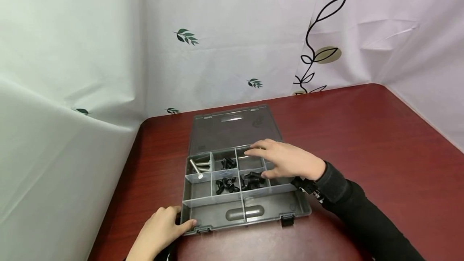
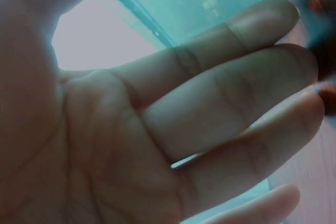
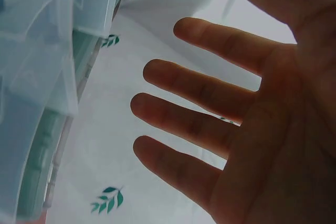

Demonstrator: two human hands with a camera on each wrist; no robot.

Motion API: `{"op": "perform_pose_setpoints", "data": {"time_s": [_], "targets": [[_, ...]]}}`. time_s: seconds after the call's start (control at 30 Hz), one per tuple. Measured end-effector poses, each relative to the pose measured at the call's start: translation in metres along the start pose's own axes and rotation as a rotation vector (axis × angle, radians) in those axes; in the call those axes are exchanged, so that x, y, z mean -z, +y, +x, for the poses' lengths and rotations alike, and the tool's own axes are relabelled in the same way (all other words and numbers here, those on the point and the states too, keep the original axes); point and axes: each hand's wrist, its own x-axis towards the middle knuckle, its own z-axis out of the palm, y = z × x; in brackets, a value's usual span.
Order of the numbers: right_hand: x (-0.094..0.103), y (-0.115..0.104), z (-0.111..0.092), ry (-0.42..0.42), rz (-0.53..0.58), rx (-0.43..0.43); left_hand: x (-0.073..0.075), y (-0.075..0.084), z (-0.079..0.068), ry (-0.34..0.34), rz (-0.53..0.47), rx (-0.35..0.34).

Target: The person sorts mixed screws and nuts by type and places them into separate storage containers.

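Grey plastic organizer box (image 1: 232, 212) sits open near my edge of the red tabletop (image 1: 362, 140). My left hand (image 1: 163, 228) steadies its front corner, fingers relaxed. My right hand (image 1: 286, 162) hovers flat over the compartments, holding nothing. Black knobs (image 1: 227, 184) and steel bolts (image 1: 198, 166) look sorted already; the front trays look bare.

Your left hand (image 1: 161, 228) lies at lower left, palm down, fingers loosely extended and close together, thumb pointing right; the left wrist view shows its palm with straight fingers (image 2: 231, 77). Your right hand (image 1: 286, 160) reaches in from the right on a black-sleeved forearm (image 1: 362, 216), palm down, fingers straight and slightly spread (image 3: 199, 87), pointing left; no grip is formed.
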Motion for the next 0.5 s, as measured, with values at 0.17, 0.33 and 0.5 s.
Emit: {"op": "perform_pose_setpoints", "data": {"time_s": [0.17,0.33,0.5], "targets": [[0.000,0.009,-0.004,0.037,-0.033,-0.011,0.009,-0.013,-0.001,-0.039,-0.054,-0.012],[0.001,0.017,-0.013,0.060,-0.028,-0.080,0.022,-0.025,-0.002,-0.018,-0.063,0.022],[0.001,0.030,-0.021,0.141,-0.051,-0.104,0.044,-0.032,0.002,0.017,-0.057,0.026]]}}
